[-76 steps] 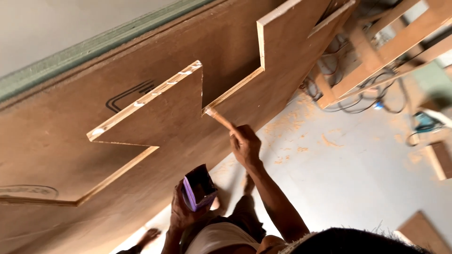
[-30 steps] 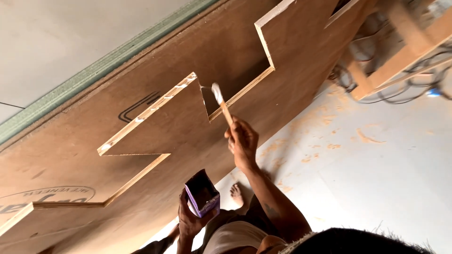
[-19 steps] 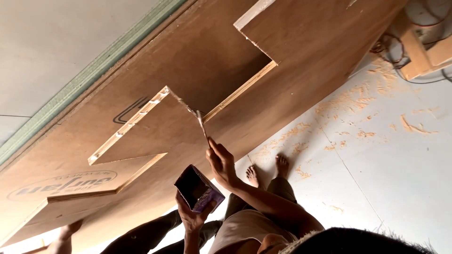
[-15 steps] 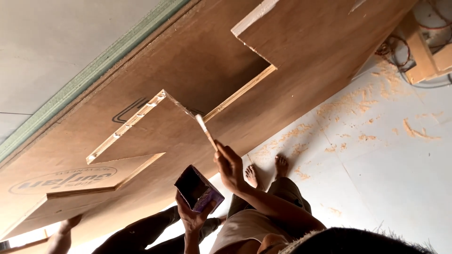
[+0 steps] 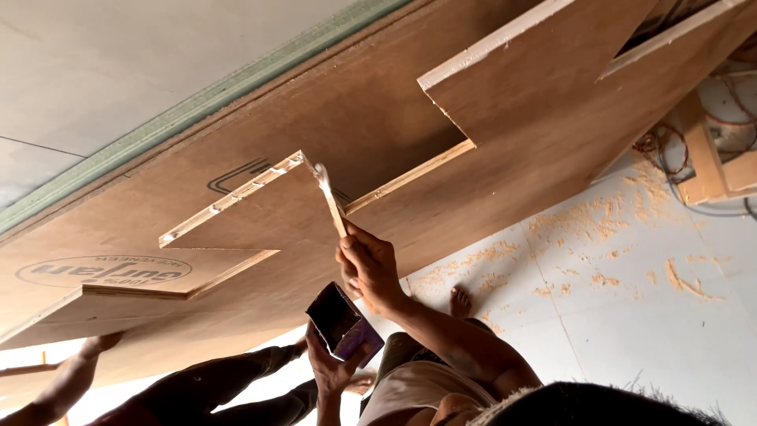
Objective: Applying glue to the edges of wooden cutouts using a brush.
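Observation:
My right hand grips a thin wooden stick brush. Its white tip touches the corner of a pale stepped edge on a large brown plywood sheet. Lower down, my left hand holds a small open purple box with a dark inside. The sheet has several zigzag step cuts with light raw edges, and it lies over another brown sheet.
Another person's hand rests on the sheet's lower left edge, with their dark-trousered legs beside me. A bare foot stands on the white floor, which is strewn with sawdust. A wooden frame and tangled cables sit at the right.
My right hand has brought the brush tip up to the corner of the stepped edge. The left hand still holds the box. The view has shifted.

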